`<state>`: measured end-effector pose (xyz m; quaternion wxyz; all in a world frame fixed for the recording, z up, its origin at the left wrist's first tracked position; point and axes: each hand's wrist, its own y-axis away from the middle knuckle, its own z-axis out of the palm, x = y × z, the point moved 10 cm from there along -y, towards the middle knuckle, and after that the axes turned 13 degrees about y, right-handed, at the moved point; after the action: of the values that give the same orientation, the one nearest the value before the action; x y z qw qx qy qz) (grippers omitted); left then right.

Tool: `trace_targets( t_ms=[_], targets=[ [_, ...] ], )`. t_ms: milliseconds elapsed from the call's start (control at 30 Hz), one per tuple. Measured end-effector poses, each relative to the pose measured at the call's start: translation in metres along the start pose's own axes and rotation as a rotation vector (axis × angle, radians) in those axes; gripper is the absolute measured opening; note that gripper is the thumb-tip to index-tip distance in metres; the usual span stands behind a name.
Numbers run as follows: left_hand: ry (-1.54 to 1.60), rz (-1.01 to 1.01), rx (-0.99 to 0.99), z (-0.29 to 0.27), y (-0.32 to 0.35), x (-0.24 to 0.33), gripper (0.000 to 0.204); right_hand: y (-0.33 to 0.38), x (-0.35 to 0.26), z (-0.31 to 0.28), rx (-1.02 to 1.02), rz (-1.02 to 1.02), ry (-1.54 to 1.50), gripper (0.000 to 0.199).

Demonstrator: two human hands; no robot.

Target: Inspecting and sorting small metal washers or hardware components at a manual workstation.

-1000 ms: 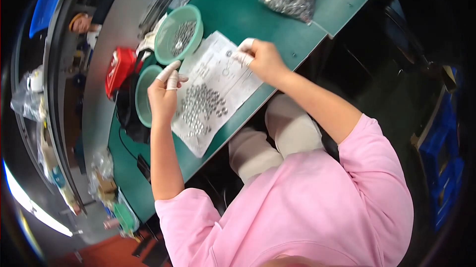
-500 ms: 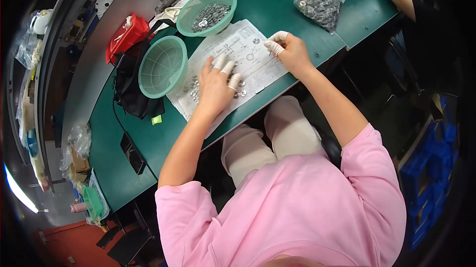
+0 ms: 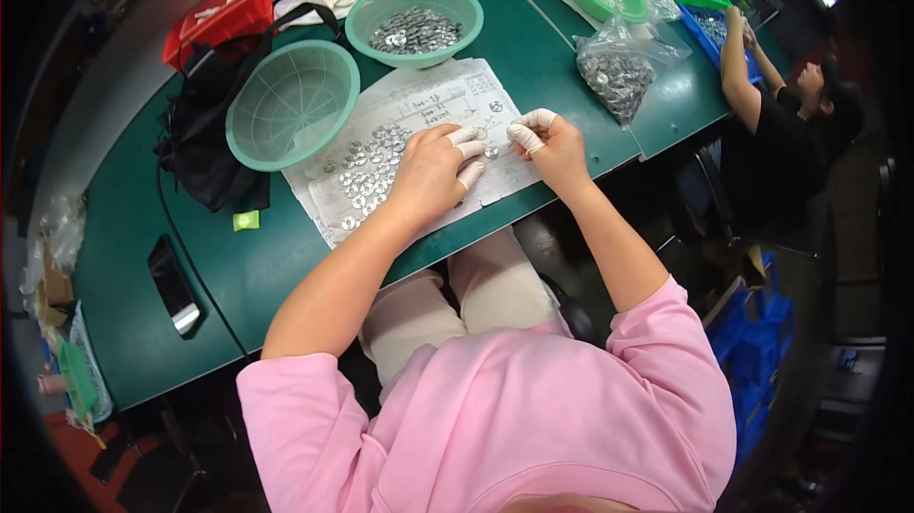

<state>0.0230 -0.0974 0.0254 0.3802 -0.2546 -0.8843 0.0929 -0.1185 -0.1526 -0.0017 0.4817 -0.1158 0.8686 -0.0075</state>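
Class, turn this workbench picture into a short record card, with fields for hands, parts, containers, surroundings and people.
Left hand: white-covered fingertips, low over the printed sheet; hand itself
Right hand: fingertips pinched together near the sheet's right edge; anything between them cannot be made out
Parts: round metal discs spread on the sheet, mostly left of the left hand
Containers: two green baskets, one holding metal parts; clear bag of parts
Surroundings: green table, phone, black bag
Other person: dark-sleeved co-worker, far right

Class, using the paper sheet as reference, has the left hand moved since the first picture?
Yes. Against the paper sheet, the left hand has moved rightward, from beside the empty green basket toward the right hand.
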Motion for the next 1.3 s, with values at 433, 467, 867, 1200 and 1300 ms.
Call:
trace_targets(
  t_ms=[433, 467, 867, 1200, 1300],
  targets=[
    [0.030, 0.032, 0.103, -0.005, 0.002, 0.001, 0.022, -0.006, 0.000, 0.022, -0.085, 0.066, -0.051, 0.008],
    [0.026, 0.031, 0.107, -0.004, 0.002, 0.001, 0.022, -0.006, -0.001, 0.021, -0.077, 0.063, -0.049, 0.008],
    [0.032, 0.024, 0.116, -0.004, 0.003, 0.000, 0.022, 0.009, -0.048, 0.017, 0.073, -0.446, 0.390, 0.011],
    [0.012, -0.003, 0.099, -0.005, 0.002, -0.001, 0.025, 0.004, -0.043, 0.023, 0.054, -0.429, 0.446, 0.011],
    [-0.022, 0.021, 0.078, -0.002, 0.002, 0.000, 0.026, 0.004, -0.041, 0.020, 0.060, -0.421, 0.427, 0.010]
  ],
)
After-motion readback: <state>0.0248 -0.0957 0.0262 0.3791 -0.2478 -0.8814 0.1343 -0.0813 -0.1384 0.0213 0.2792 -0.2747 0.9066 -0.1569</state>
